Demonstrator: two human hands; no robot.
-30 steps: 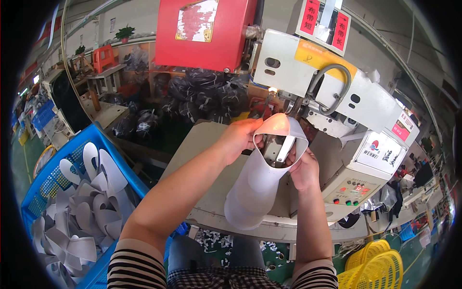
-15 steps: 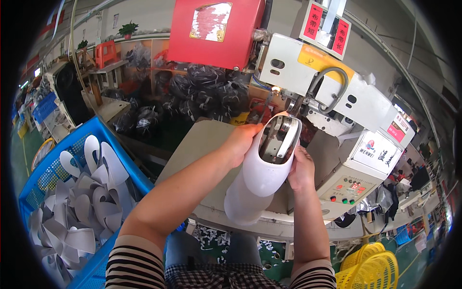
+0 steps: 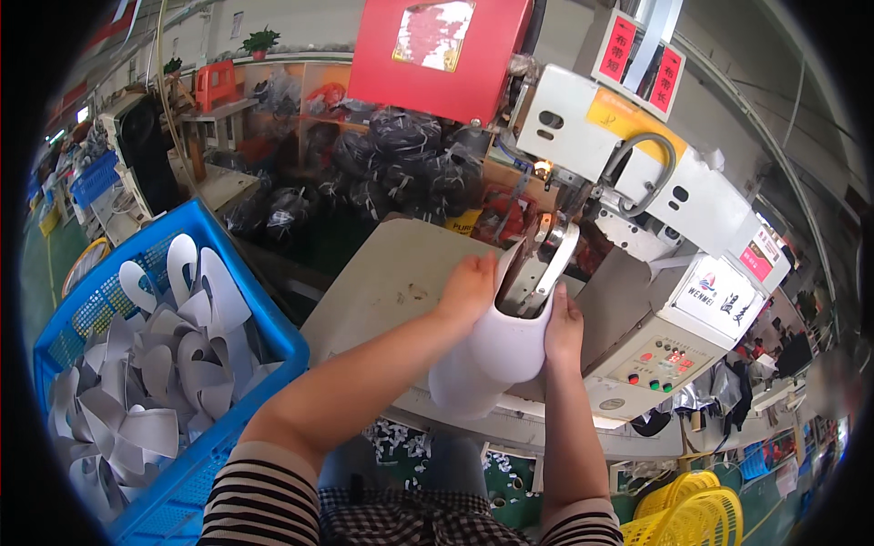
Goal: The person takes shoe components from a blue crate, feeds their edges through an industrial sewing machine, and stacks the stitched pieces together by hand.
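A white, curved shoe upper (image 3: pixel 508 344) is around the lower part of a metal post (image 3: pixel 528 280) on the white machine (image 3: pixel 566 127). My left hand (image 3: pixel 469 291) is closed on the upper's left edge, with the fingers at its rim. On the opposite side, my right hand (image 3: pixel 564 326) grips the right edge between thumb and fingers. The upper's opening faces the machine head, and its rounded end hangs toward me over the table's front edge. The fingers behind the material are partly hidden.
To my left stands a blue basket (image 3: pixel 289 344) full of loose white pieces (image 3: pixel 187 364). A pale worktable (image 3: pixel 364 273) lies under my arms. The machine's control box (image 3: pixel 657 359) is close by my right forearm. Yellow baskets (image 3: pixel 696 514) sit low at right.
Both hands have drawn the upper toward me along the post, so more of the metal post shows above its rim. The whole view has shifted slightly.
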